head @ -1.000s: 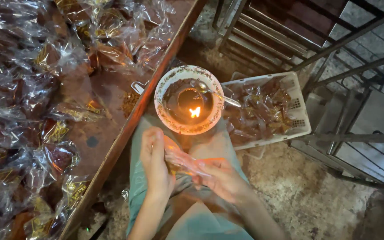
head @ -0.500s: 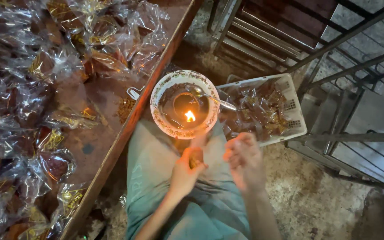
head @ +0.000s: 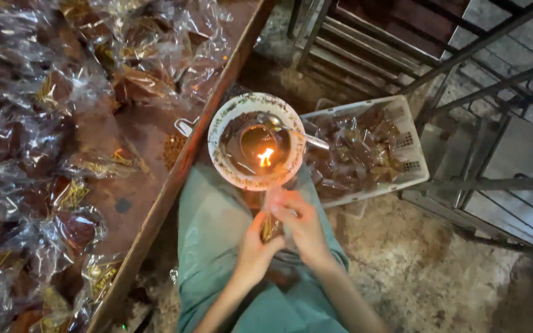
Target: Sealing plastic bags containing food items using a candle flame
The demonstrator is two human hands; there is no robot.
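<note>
A wooden table with a raised edge fills the left half of the frame, running on a slant from the top centre to the bottom left. Its brown top is heaped with clear plastic packets of dark sweets, some with gold print. At the centre of the frame a round bowl with a speckled rim sits at the table's edge, a small flame burning inside it and a metal spoon lying across its right side. Just right of the bowl a white plastic basket holds more wrapped packets. Below the bowl, over green-clothed knees, the left hand and right hand are both closed on one small wrapped packet between them, near the flame. The floor at lower right is rough, stained concrete. Dark metal bars and a slatted frame cross the upper right.
</note>
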